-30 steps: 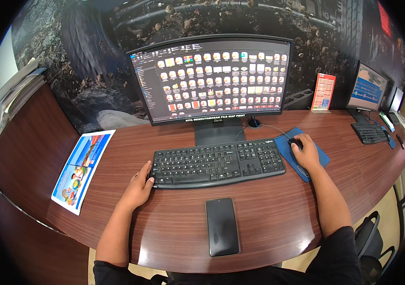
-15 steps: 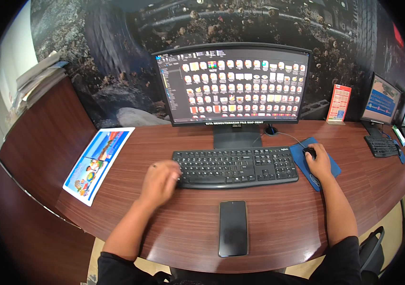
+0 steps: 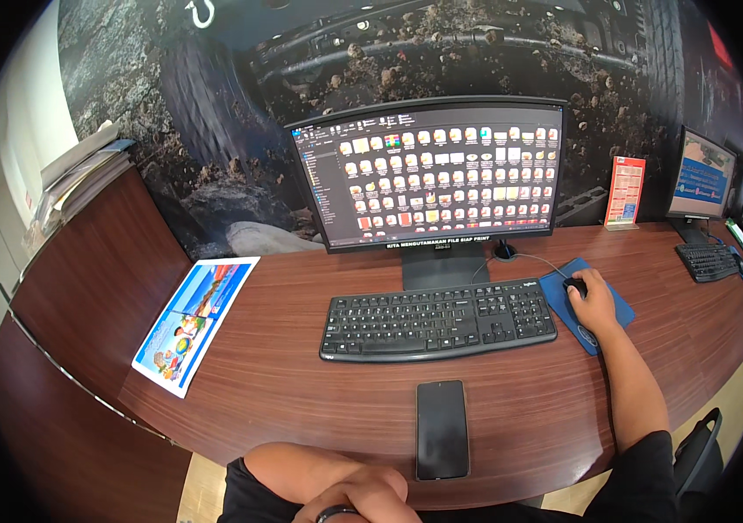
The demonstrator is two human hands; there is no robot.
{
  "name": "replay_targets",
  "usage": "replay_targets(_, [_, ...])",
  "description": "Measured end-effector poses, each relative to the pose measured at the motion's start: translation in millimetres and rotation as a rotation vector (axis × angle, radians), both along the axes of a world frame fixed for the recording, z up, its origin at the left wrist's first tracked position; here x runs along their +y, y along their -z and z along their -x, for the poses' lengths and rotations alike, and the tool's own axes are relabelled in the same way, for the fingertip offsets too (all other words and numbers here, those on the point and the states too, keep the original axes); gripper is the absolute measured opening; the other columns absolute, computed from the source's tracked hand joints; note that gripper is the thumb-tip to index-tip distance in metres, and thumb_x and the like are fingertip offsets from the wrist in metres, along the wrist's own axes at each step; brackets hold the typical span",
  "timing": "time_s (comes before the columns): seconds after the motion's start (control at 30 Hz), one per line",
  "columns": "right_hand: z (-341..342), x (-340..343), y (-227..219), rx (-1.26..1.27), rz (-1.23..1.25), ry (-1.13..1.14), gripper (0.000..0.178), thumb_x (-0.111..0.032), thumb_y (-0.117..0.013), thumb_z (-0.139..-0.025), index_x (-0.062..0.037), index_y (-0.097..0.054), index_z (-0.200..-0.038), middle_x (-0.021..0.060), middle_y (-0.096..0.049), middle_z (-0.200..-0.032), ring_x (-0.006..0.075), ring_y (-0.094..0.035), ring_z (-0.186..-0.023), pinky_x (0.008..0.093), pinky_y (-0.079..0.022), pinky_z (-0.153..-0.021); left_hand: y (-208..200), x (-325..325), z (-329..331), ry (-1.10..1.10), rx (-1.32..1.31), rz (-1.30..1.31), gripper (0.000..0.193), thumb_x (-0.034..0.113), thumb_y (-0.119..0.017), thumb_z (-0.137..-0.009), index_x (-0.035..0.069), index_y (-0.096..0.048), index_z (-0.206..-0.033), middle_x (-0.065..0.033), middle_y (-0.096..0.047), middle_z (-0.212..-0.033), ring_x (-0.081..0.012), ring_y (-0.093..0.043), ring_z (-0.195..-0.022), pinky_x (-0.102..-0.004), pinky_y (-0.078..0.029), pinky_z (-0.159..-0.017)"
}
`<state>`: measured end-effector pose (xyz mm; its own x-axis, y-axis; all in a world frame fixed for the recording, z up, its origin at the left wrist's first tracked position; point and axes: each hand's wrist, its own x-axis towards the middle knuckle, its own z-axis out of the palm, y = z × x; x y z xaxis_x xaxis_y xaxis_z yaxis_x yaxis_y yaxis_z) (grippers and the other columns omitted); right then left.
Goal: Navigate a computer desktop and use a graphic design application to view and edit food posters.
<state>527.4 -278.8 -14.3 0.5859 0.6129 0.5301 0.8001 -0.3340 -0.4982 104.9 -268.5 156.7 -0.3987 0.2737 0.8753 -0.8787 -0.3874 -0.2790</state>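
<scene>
My right hand [image 3: 593, 301] is closed over a black computer mouse [image 3: 575, 286] on a blue mouse pad [image 3: 629, 315]. At the lower edge, well off the desk's keyboard, is my left hand [image 3: 367, 492], bent back toward me with a dark ring on a finger. Its fingertips are cut off by the picture's edge. A black keyboard [image 3: 437, 322] lies in front of the monitor [image 3: 441, 179], whose screen shows rows of file icons. Between my arms rests a phone [image 3: 442, 431] with a dark screen, face up.
A colourful printed sheet [image 3: 197, 322] lies at the left beside a wooden partition [image 3: 84, 270] topped by stacked papers [image 3: 84, 174]. Behind the desk stands a red card stand [image 3: 625, 193]. Farther right are a second monitor [image 3: 702, 174] and keyboard [image 3: 708, 261].
My left hand has left the keyboard's left end and come back toward me to the lower edge. My right hand stays on the mouse. The view has tilted slightly.
</scene>
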Motion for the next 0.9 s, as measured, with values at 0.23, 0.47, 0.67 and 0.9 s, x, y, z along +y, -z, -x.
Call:
replay_targets(0.23, [0.3, -5.4, 1.2, -0.034, -0.006, 0.004, 0.031, -0.015, -0.072, -0.087, -0.0024, -0.069, -0.114, 0.0186, -0.068, -0.117, 0.0404, -0.066, -0.112, 0.047, -0.053, -0.096, 5.8, -4.2, 4.5, 0.077, 0.226, 0.024, 0.018, 0.01, -0.063, -0.094, 0.015, -0.058, -0.078, -0.0009, -0.057, -0.076, -0.0195, -0.055, -0.071, -0.0363, -0.05, -0.07])
replay_targets(0.47, [-1.2, -2.4, -2.5, -0.01, -0.047, -0.035, 0.031, -0.014, -0.073, -0.084, -0.0032, -0.069, -0.113, 0.0183, -0.068, -0.117, 0.0408, -0.065, -0.111, 0.0474, -0.052, -0.096, 95.5, 89.3, 70.4, 0.045, 1.218, -0.437, 0.011, 0.01, -0.072, -0.089, 0.009, -0.072, -0.1, -0.011, -0.069, -0.11, -0.0237, -0.068, -0.098, -0.0389, -0.057, -0.087])
replay_targets(0.67, [-11.5, -6.9, 12.2, -0.098, -0.071, -0.16, 0.034, -0.011, -0.074, -0.08, -0.003, -0.069, -0.112, 0.0174, -0.067, -0.119, 0.0406, -0.064, -0.115, 0.0469, -0.051, -0.101, 59.2, 163.3, 46.3, -1.093, 1.351, -0.441, 0.033, 0.008, -0.068, -0.086, 0.006, -0.064, -0.12, -0.0157, -0.072, -0.113, -0.0349, -0.067, -0.105, -0.0454, -0.05, -0.096])
replay_targets(0.9, [-8.0, 1.8, 9.4, -0.057, -0.052, -0.123, 0.028, -0.005, -0.072, -0.083, -0.0013, -0.069, -0.11, 0.018, -0.067, -0.12, 0.0384, -0.065, -0.114, 0.0425, -0.052, -0.1, 137.3, 254.8, 103.7, -1.209, 2.029, 0.148, 0.102, 0.045, -0.078, -0.09, -0.002, -0.025, -0.164, -0.0294, -0.052, -0.153, -0.0451, -0.049, -0.143, -0.0516, -0.037, -0.119])
